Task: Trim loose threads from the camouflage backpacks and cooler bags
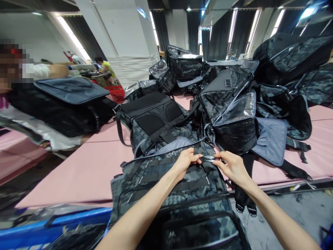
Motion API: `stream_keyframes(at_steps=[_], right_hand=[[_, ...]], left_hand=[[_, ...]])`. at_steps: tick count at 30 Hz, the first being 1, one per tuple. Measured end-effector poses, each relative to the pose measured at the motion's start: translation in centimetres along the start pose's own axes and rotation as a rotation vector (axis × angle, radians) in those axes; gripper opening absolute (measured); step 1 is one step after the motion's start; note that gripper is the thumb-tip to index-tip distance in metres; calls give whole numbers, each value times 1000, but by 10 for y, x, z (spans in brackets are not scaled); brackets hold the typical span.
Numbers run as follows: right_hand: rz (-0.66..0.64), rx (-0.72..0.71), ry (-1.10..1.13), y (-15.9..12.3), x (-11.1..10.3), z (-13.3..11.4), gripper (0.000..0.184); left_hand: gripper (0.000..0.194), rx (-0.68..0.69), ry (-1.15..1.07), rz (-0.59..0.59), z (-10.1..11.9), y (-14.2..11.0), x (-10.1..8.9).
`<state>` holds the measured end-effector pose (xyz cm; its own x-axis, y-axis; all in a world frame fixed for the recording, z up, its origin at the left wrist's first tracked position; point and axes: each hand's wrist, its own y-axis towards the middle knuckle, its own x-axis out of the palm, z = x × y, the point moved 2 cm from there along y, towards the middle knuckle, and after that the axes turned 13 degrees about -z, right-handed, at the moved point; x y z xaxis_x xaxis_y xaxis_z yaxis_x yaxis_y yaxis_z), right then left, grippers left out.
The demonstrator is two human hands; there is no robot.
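A dark camouflage backpack (179, 198) lies before me, its front with webbing rows and a pocket turned up. My left hand (186, 160) is closed in a pinch at the bag's upper part, by a black strap; it seems to hold the fabric or a thread too fine to make out. In my right hand (230, 165) is a small pair of thread snips (208, 158), gripped between thumb and fingers. Their blades point left, close to my left fingertips. Whether the blades touch anything is not clear.
More camouflage bags, one with a silver-lined opening (240, 109), pile up on the pink table (78, 173). A blue bin (85, 222) stands at the lower left. At the left, a person (41, 71) is beside another black bag (70, 90). A red basket (116, 93) stands behind.
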<state>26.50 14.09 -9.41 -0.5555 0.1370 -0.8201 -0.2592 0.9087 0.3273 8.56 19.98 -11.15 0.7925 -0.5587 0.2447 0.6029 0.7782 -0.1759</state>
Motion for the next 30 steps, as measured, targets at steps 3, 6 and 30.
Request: stream_keyframes(at_steps=[3, 6, 30], right_hand=[[-18, -15, 58, 3, 0, 1, 15], [-24, 31, 268, 9, 1, 3, 16], [-470, 73, 877, -2, -7, -4, 41]], left_hand=[[22, 9, 9, -1, -1, 1, -1], [21, 7, -6, -10, -1, 2, -1], [22, -74, -92, -10, 2, 0, -1]])
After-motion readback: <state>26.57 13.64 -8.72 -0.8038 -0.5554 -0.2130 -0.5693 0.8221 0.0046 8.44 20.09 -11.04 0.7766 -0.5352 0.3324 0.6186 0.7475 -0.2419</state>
